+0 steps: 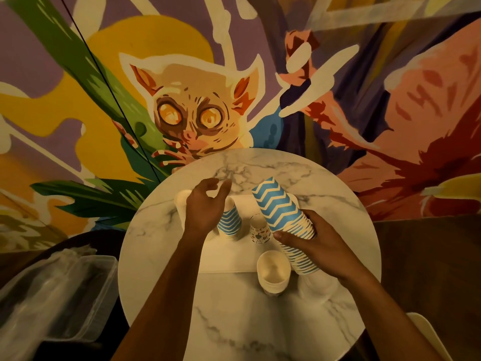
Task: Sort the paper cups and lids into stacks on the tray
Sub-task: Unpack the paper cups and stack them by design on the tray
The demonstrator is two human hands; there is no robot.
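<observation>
Nearest, a white cup stack is standing mouth-up just under the right thumb, by the near edge of the tray on the marble table. I cannot tell if it is sitting on the tray.

The right hand is wrapping its fingers and thumb tight round the long blue stack, close to the wide rims. The stack is leaning, and its far end is sticking up and away from the fingers.

Just past the thumb tip, a small patterned cup is standing on the tray.

Farther on, the left hand is hovering with its fingers apart and softly bent, holding nothing. The short blue stack is standing right beside its palm. Some pale cups are peeking out on the other side of the hand.

I think these paper cups are very light and thin, so a hard squeeze is going to crush them. The long stack is probably wobbly and may slide apart. Holding it near the rims looks good, with the free fingers cupping the far end.
</observation>
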